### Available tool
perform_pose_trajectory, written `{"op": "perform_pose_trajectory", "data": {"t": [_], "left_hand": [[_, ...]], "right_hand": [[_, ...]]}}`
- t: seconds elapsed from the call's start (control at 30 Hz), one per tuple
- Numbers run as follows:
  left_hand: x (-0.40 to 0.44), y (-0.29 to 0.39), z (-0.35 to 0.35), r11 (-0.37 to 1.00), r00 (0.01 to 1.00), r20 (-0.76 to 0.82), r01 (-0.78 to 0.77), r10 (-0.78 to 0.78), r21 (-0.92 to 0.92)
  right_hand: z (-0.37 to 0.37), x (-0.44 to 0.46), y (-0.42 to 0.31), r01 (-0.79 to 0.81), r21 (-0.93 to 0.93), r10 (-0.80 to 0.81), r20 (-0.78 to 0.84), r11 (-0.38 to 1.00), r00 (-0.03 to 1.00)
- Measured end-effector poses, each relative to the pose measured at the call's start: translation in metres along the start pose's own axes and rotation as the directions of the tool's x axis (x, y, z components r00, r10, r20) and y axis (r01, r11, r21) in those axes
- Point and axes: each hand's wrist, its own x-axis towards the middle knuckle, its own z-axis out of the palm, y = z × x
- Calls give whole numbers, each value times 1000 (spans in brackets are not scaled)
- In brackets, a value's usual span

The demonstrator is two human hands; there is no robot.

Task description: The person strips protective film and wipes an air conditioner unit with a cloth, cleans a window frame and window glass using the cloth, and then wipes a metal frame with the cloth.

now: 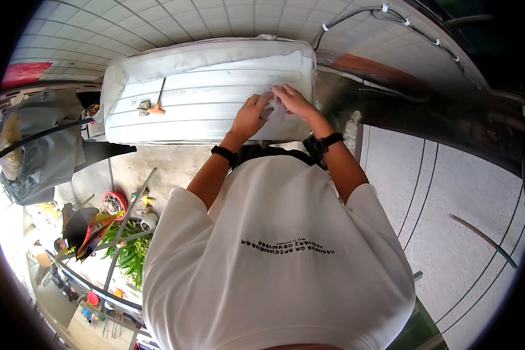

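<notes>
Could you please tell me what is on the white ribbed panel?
An orange-brown tool and a small grey object; crumpled material is held over the panel, hiding whatever is beneath.

A tool (156,109) lies left of the hands (251,116).

A tiled wall (216,23) stands beyond the fingers (287,91); a black cable (395,16) is clipped along it to their right. Concrete floor (175,161) extends nearer and left. Bright light (11,219) enters farther left.
</notes>
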Motion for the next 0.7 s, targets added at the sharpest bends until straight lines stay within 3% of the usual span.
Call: {"op": "perform_pose_trajectory", "data": {"t": [0.03,0.13,0.23,0.3,0.33,0.43,0.47,0.53,0.6,0.63,0.7], "left_hand": [[-2,-13,-5,996,1000,-11,-15,16,92],[-23,-46,-20,948,978,-183,148,-98,283],[-44,-89,-42,808,950,-299,247,-92,536],[-57,-105,-57,730,925,-356,333,-131,597],[-61,-112,-64,689,903,-364,413,-226,596],[-66,-130,-77,589,810,-465,581,-357,561],[-67,-137,-80,586,782,-447,623,-435,518],[-65,-150,-69,670,795,-454,593,-401,446],[-56,-148,-61,764,796,-397,580,-458,281],[-52,-141,-56,807,830,-391,520,-398,281],[-39,-118,-49,797,836,-293,538,-464,274]], "right_hand": [[-8,0,-9,-18,-88,24,64,996,998],[-27,19,-6,81,-499,-91,5,863,996],[-43,36,-6,281,-770,-534,-90,573,841],[-48,48,-14,273,-869,-625,-52,412,779],[-50,55,-19,262,-909,-666,-24,325,745],[-50,76,-29,286,-927,-542,116,241,832],[-48,89,-22,297,-928,-571,122,225,812],[-42,112,-5,320,-929,-627,137,187,767],[-34,113,-18,244,-944,-501,105,221,859],[-31,109,-29,202,-951,-432,86,232,898],[-29,110,-39,194,-926,-478,16,325,878]]}}
